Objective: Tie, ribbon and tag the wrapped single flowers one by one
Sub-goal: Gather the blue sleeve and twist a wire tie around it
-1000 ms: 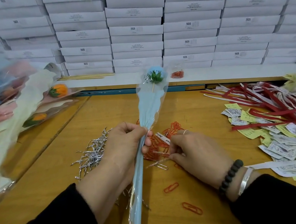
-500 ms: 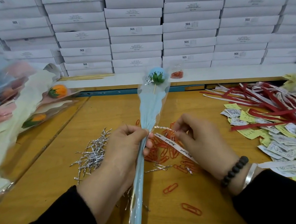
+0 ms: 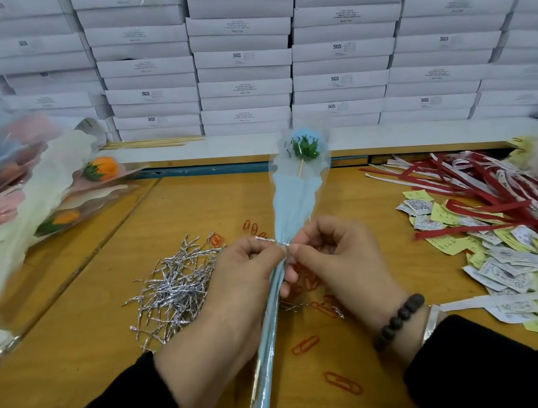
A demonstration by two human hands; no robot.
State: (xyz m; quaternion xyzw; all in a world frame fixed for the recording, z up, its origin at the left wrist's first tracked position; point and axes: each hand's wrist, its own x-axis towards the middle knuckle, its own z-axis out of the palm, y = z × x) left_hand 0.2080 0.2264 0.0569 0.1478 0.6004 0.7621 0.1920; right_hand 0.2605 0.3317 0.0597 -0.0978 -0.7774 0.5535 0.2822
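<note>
Now left hand (image 3: 236,280) and right hand (image 3: 340,259) both pinch the silver twist tie (image 3: 270,240) around the blue wrapped flower (image 3: 294,201) between them

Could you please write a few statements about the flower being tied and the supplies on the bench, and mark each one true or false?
1. Both hands, left and right, pinch a silver twist tie at the neck of the blue wrapped flower. True.
2. The loose twist tie pile lies right of the flower. False: it lies left.
3. The red ribbons lie at the right of the bench. True.
4. The beaded bracelet is on the left wrist. False: the right wrist.
</note>
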